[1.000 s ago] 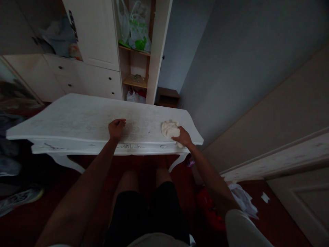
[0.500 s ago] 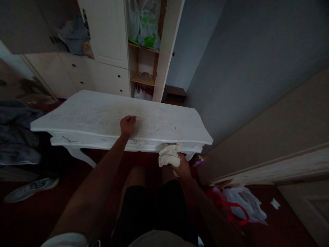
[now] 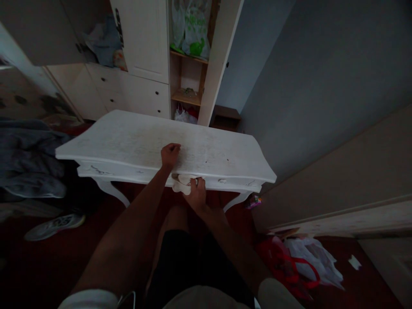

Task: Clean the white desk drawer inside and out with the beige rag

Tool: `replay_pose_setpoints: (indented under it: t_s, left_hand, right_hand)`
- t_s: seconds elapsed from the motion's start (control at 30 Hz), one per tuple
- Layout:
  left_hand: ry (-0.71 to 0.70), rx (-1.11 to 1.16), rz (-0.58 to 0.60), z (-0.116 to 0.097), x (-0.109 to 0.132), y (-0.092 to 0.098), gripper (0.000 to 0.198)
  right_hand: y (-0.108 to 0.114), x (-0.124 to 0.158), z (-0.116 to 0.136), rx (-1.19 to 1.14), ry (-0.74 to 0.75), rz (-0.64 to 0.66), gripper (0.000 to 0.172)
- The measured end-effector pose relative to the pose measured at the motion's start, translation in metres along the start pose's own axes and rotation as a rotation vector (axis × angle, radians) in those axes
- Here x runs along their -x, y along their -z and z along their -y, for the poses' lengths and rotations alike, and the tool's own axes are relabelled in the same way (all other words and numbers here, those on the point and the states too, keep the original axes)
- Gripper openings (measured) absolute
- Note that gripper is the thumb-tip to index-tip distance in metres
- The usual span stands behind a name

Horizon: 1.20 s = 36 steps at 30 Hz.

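Note:
A white table (image 3: 225, 146) with carved drawer fronts stands before me, its top marked with grey-brown smudges and two small dark specks. On the tabletop near its front edge rests my left hand (image 3: 170, 155), fingers curled closed, with nothing visible in them. My right hand (image 3: 197, 193) grips a cream cloth (image 3: 182, 183) and presses it to the middle of the table's front face, just below the top. Part of the cloth is hidden behind the fingers. A drawer knob (image 3: 222, 180) shows to the right of that hand.
Behind the table stands a white wardrobe (image 3: 141, 43) with an open door (image 3: 222, 64) and plastic bags (image 3: 195, 32) on a shelf. Grey clothing (image 3: 28, 154) and a shoe (image 3: 54, 227) are at left. A red bag (image 3: 280, 262) and white bag (image 3: 313, 257) lie at right.
My right hand has moved the cloth left along the table front, from the right drawer to the middle, uncovering the knob. The left hand keeps its place. The view has shifted slightly.

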<state>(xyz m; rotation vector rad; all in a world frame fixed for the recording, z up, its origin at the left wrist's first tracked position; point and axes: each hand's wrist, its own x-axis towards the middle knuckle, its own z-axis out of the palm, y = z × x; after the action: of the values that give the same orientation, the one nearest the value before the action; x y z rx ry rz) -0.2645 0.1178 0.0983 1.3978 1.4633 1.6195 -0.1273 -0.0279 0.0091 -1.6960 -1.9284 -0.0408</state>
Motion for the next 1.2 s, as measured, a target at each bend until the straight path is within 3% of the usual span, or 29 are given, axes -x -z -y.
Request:
replay_pose_setpoints:
  t_s: [0.2,0.37,0.6,0.77,1.07,1.2]
  left_hand:
    - [0.01,0.009,0.018,0.003,-0.001,-0.002,0.022]
    - [0.021,-0.007,0.012,0.003,-0.001,-0.002,0.022]
    - [0.01,-0.067,0.017,0.0,0.001,-0.001,0.022]
    - [-0.008,-0.076,0.018,0.001,0.001,-0.001,0.023]
    - [-0.008,-0.094,0.013,0.0,0.001,-0.001,0.02]
    - [-0.015,-0.09,0.022,-0.001,0.001,-0.001,0.02]
  right_hand:
    - [0.0,0.007,-0.018,0.079,0.282,0.091,0.052]
    - [0.002,0.016,-0.035,0.129,0.456,0.262,0.052]
    - [0.016,0.01,-0.01,0.154,0.344,0.324,0.061]
    - [0.027,-0.001,0.007,0.124,0.324,0.285,0.066]
    - [0.01,0.003,0.006,0.17,0.341,0.347,0.058]
    - [0.016,-0.001,0.003,0.17,0.342,0.408,0.063]
